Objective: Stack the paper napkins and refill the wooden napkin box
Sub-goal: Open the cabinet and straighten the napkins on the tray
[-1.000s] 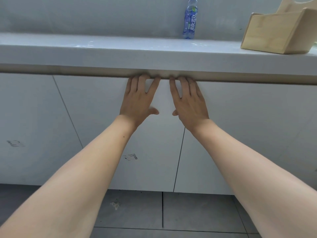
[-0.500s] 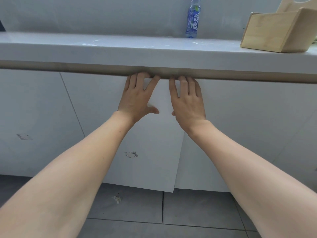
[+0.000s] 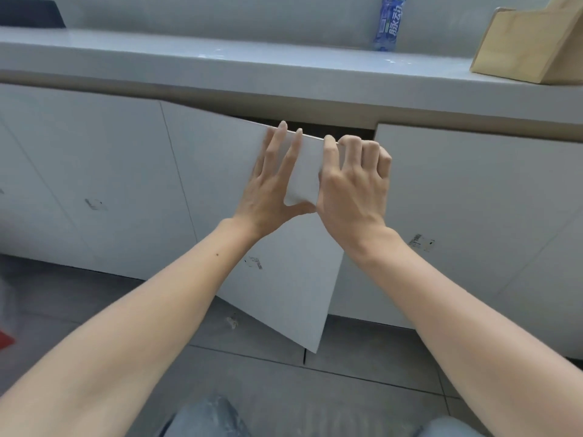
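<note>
The wooden napkin box (image 3: 530,42) stands on the grey counter (image 3: 252,70) at the far right. Below the counter, a white cabinet door (image 3: 284,263) is swung partly out, hinged on its left. My right hand (image 3: 353,184) is curled over the door's top right corner, fingers hooked behind its edge. My left hand (image 3: 271,184) lies flat against the door's front, fingers spread and fingertips at the top edge. A dark gap shows behind the door; what is inside is hidden. No napkins are in view.
A blue water bottle (image 3: 389,23) stands at the back of the counter against the wall. Shut white cabinet doors (image 3: 473,216) flank the swung-out one. Grey floor tiles (image 3: 347,389) lie below, and my knees (image 3: 202,417) show at the bottom edge.
The cabinet door has swung out toward me from nearly shut. My right hand went from flat on the door to curled over its top corner. The view has shifted left.
</note>
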